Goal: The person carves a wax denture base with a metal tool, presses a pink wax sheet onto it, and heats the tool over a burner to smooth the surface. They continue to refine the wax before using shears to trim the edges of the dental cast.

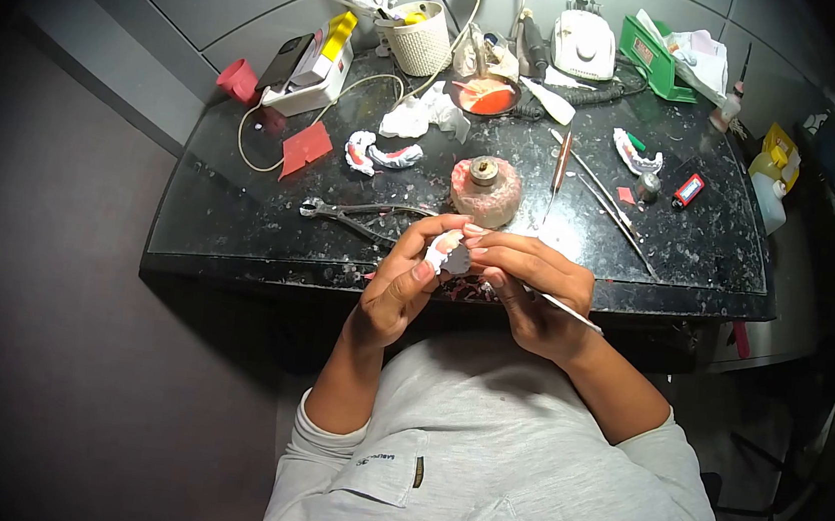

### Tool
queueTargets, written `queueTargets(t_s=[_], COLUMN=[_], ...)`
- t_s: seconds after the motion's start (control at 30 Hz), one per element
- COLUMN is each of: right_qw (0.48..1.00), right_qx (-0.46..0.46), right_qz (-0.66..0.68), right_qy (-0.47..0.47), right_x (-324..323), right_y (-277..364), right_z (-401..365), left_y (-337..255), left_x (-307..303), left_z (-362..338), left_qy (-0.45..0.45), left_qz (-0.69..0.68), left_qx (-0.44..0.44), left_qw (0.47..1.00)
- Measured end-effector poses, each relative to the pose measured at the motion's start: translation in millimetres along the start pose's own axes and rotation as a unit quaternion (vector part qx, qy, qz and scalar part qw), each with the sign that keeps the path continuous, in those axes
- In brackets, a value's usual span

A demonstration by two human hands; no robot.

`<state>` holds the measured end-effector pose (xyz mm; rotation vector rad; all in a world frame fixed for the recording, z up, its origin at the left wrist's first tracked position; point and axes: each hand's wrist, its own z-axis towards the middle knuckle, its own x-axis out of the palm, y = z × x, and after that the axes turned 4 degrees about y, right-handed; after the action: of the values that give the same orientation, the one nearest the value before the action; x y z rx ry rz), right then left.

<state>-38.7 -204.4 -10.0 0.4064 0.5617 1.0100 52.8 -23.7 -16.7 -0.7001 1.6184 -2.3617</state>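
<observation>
Your left hand (397, 284) is closed on the dental cast (449, 255), a small piece of white plaster with a pink wax patch. Thumb and fingertips pinch it from its left side. Your right hand (535, 290) is closed too. Its fingertips press on the cast's right edge, and the metal instrument (573, 317) is clamped in the same hand. The instrument's free end sticks out to the right, past the wrist. Its working tip is hidden under your fingers, so I can't tell where it touches. Both hands meet at the cast, which is held in the air just over the near edge of the black stone bench (719, 259). Just beyond the grip and to its left, pliers (346, 215) lie flat on the bench, near but apart. Straight beyond the grip is a round pink-crusted burner (485, 191) with a metal cap, near but not touching. Further beyond and to the left are two more casts (380, 153) side by side, then a red wax sheet (305, 148). Beyond and to the right, long thin hand tools (609, 207) lie diagonally, with another cast (637, 154) and a red lighter (689, 190) past them. Well beyond the grip, at the back, are a dish of orange material (486, 96), a white basket (420, 40) and a green tray (655, 60).
</observation>
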Motion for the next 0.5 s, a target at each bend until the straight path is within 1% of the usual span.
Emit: queueTargets(t_s=[0.2, 0.3, 0.37, 0.5], right_qw=[1.000, 1.000, 1.000, 0.999], right_qx=[0.006, 0.021, 0.011, 0.026], right_qz=[0.013, 0.020, 0.020, 0.037], right_qy=[0.017, 0.000, 0.019, 0.002], right_x=[-1.7, -1.7, -3.4, -3.4], right_y=[0.0, -1.4, 0.9, -1.6], right_z=[-0.1, -0.9, 0.3, -0.7], left_y=[0.1, 1.3, 0.8, 0.2], left_x=[0.0, -0.9, -0.8, 0.3], left_z=[-0.7, -0.3, 0.1, 0.4], left_qy=[-0.008, -0.002, 0.001, 0.001], left_qz=[-0.001, 0.019, 0.015, 0.022], left_qx=[-0.003, 0.006, 0.007, 0.008], left_qw=[1.000, 1.000, 1.000, 1.000])
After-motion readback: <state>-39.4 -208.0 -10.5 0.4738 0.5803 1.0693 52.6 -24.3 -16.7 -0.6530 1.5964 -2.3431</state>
